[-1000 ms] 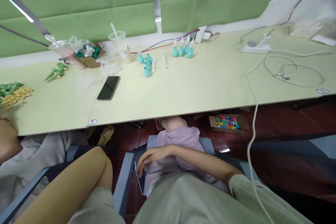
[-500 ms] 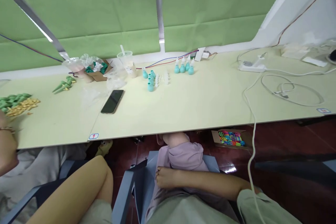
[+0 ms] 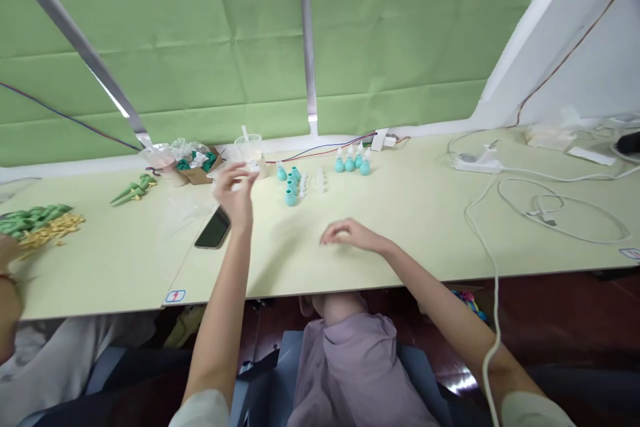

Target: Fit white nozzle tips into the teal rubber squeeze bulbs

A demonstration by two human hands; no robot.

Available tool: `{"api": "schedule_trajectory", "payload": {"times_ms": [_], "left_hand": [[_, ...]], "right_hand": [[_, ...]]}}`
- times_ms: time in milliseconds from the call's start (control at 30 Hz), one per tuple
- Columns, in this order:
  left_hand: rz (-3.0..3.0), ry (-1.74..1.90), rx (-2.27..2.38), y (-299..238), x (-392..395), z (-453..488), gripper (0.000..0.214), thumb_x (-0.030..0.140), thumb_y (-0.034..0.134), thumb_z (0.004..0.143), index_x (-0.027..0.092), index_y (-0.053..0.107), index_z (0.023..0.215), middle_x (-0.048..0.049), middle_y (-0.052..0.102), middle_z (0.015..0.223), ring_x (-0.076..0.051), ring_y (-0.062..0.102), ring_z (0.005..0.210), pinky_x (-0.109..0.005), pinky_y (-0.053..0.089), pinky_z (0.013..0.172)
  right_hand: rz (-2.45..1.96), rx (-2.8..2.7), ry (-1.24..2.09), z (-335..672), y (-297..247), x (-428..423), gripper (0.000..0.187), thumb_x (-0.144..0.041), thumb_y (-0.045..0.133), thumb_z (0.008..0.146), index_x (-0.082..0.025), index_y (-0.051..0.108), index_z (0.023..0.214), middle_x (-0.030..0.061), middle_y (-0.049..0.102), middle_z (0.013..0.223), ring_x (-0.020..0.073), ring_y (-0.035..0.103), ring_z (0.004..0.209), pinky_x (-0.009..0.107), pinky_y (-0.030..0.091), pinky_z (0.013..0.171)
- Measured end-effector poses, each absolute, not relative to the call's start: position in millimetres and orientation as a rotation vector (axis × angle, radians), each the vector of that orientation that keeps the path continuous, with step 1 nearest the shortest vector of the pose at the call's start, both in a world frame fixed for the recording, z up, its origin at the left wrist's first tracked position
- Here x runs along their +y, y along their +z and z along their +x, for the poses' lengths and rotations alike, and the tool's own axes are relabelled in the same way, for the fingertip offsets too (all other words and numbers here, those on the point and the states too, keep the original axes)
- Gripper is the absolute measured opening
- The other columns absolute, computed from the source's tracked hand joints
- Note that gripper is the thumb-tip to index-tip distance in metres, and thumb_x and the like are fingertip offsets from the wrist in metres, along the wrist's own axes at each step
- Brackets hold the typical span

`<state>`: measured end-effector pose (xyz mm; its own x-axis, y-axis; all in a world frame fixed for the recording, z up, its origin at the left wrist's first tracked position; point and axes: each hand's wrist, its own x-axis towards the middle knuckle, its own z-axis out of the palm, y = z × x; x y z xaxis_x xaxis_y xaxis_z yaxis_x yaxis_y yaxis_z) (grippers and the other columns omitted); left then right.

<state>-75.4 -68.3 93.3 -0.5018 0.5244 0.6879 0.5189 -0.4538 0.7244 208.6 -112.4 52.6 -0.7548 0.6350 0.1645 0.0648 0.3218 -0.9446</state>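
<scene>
My left hand (image 3: 234, 191) reaches out above the pale table (image 3: 400, 227), over the top end of a black phone (image 3: 213, 230) and close to some clear plastic wrap (image 3: 227, 170). Its fingers are bent and blurred; whether they hold anything is unclear. My right hand (image 3: 350, 235) hovers just above the table's middle with fingers loosely curled and apart, holding nothing. Beyond both hands stand small teal bulb bottles (image 3: 291, 185) with white caps (image 3: 313, 181), and another group of teal bottles with white tips (image 3: 353, 160).
A clear cup with a straw (image 3: 249, 145), a cardboard box of green pieces (image 3: 196, 163) and green cones (image 3: 133, 189) sit at the back left. Green and yellow parts (image 3: 37, 225) lie far left beside another person's arm (image 3: 9, 293). White cables (image 3: 550, 203) and a power strip (image 3: 475, 161) occupy the right.
Both hands rose from my lap onto the table: the left reached forward over the phone, the right came up to the table's middle. The camera tilted upward.
</scene>
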Motion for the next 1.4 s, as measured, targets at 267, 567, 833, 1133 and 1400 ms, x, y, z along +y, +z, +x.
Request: {"api": "schedule_trajectory", "payload": {"times_ms": [267,567,833,1133,1400], "left_hand": [[1.395,1.628,1.952,25.7,55.9,-83.4,0.023,0.027,0.053,0.080,0.012,0.068,0.089,-0.0096,0.069,0.088,-0.020,0.062,0.084,-0.031,0.045,0.081],[1.487,1.462,1.922,9.5,108.3,-94.1,0.026,0.034,0.072,0.065,0.016,0.062,0.080,-0.0088,0.064,0.093,-0.022,0.058,0.091,-0.033,0.043,0.086],[1.329,1.720,1.303,50.4,61.1,-57.4,0.036,0.049,0.041,0.087,0.017,0.053,0.097,-0.0080,0.064,0.090,-0.016,0.061,0.084,-0.029,0.047,0.073],[1.329,1.107,0.738,47.7,-51.5,36.2,0.038,0.048,0.050,0.082,0.012,0.059,0.090,-0.0053,0.056,0.069,-0.015,0.052,0.066,-0.029,0.041,0.065],[1.420,1.028,0.867,27.2,-54.9,45.4,0.037,0.051,0.054,0.076,0.014,0.059,0.077,-0.0021,0.057,0.066,-0.013,0.050,0.063,-0.025,0.037,0.062]], "right_hand": [[-1.083,-1.627,0.659,205.5,-11.1,-28.0,0.024,-0.037,0.054,0.082,-0.019,0.069,0.080,0.0057,0.069,0.083,0.0146,0.058,0.061,0.028,0.045,0.061],[-1.054,-1.883,0.482,207.0,-3.1,-37.5,0.027,-0.036,0.046,0.089,-0.022,0.068,0.082,0.0029,0.068,0.084,0.0145,0.059,0.069,0.026,0.043,0.065],[-1.006,-1.925,0.483,205.8,-6.4,-35.8,0.023,-0.034,0.048,0.089,-0.022,0.067,0.083,0.0021,0.067,0.084,0.0143,0.058,0.069,0.027,0.042,0.065],[-0.940,-1.603,0.870,217.4,5.5,-35.6,0.042,-0.046,0.038,0.091,-0.020,0.062,0.111,0.0059,0.068,0.100,0.0157,0.059,0.086,0.022,0.043,0.060],[-0.951,-1.655,0.633,208.5,3.3,-50.2,0.041,-0.043,0.056,0.082,-0.024,0.057,0.119,0.0061,0.061,0.110,0.0148,0.059,0.084,0.023,0.046,0.060]]}}
